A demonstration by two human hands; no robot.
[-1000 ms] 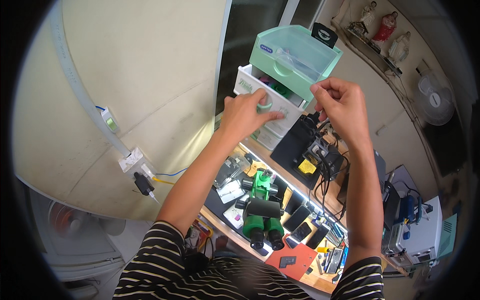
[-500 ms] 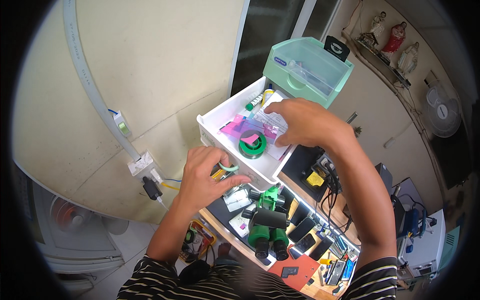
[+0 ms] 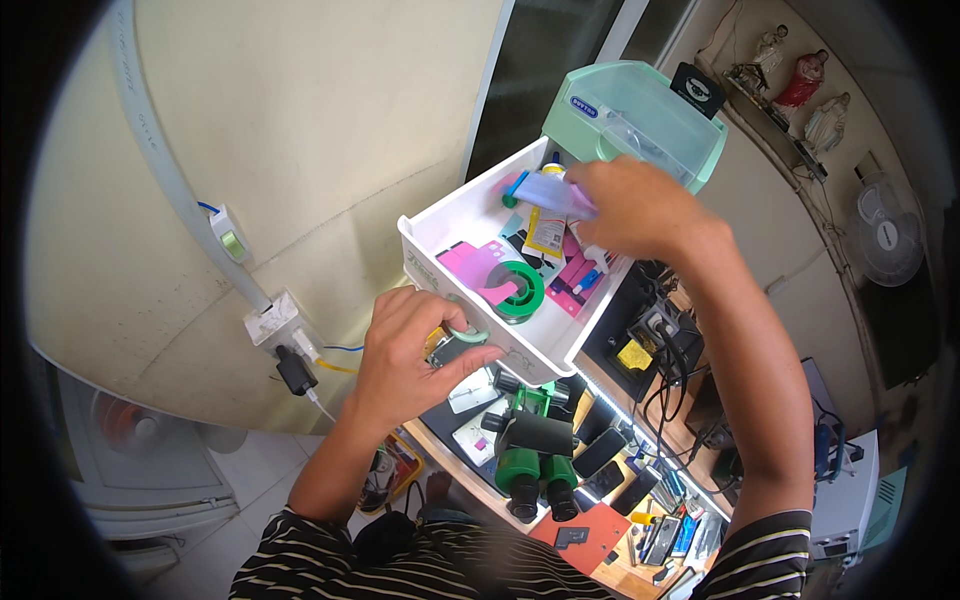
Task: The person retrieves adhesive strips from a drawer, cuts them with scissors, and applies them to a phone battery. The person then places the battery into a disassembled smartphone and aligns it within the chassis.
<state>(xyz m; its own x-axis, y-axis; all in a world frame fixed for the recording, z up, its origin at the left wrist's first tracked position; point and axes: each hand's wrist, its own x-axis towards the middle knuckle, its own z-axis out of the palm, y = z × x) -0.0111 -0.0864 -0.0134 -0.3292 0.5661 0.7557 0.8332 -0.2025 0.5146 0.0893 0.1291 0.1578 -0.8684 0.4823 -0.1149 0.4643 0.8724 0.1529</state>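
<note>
My left hand (image 3: 405, 345) is closed round the pale green handle (image 3: 468, 335) of a pulled-out white drawer (image 3: 545, 366). Over the drawer's far right side, my right hand (image 3: 650, 208) pinches a translucent purplish packet (image 3: 548, 194), smeared by motion; its fingertips are partly hidden. Near the drawer front lies a green spool (image 3: 535, 292) of thin wire, with pink film pieces (image 3: 460, 262) beside it. A yellow-and-white packet (image 3: 545, 232) and a small blue-and-white tube (image 3: 588, 280) lie farther back.
A mint-green case with a clear lid (image 3: 660, 125) stands behind the drawer. Below the drawer, a green-and-black microscope (image 3: 535, 435) rises from the bench among several phones (image 3: 600, 452) and tools. Black cables (image 3: 670, 365) hang at the right. A wall outlet with plugs (image 3: 280, 325) is at left.
My right hand has lifted a packet and drawn back to the right. The white paper-like piece under it no longer shows, uncovering the yellow packet and tube. My left hand stays on the handle.
</note>
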